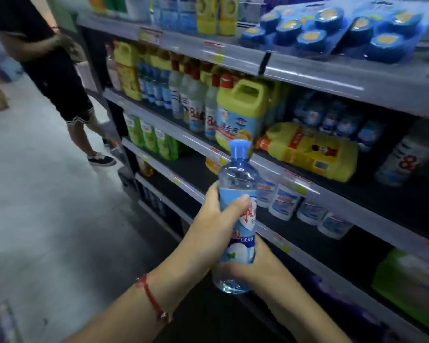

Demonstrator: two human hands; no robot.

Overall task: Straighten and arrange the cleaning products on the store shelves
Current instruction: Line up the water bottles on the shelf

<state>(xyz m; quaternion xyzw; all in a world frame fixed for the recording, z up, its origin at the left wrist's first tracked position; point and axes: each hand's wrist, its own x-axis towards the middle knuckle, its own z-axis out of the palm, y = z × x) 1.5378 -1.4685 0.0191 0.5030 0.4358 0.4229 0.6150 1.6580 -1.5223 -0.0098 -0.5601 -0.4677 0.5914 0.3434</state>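
I hold a clear blue bottle (238,174) with a blue cap and a blue label upright in front of the shelves. My left hand (218,216) grips its middle, thumb across the label. My right hand (253,263) grips its lower part from behind and below. Behind the bottle, a yellow jug (240,107) stands on the middle shelf (332,191), and another yellow jug (312,152) lies on its side beside it. Several white bottles with red caps (196,100) stand left of the upright jug.
Another person in black shorts (60,78) stands at the far left end of the shelving. Blue round packs (332,28) hang over the top shelf edge. Small white bottles (305,206) sit on the lower shelf, green packs (154,137) further left. Grey floor (47,194) spreads on the left.
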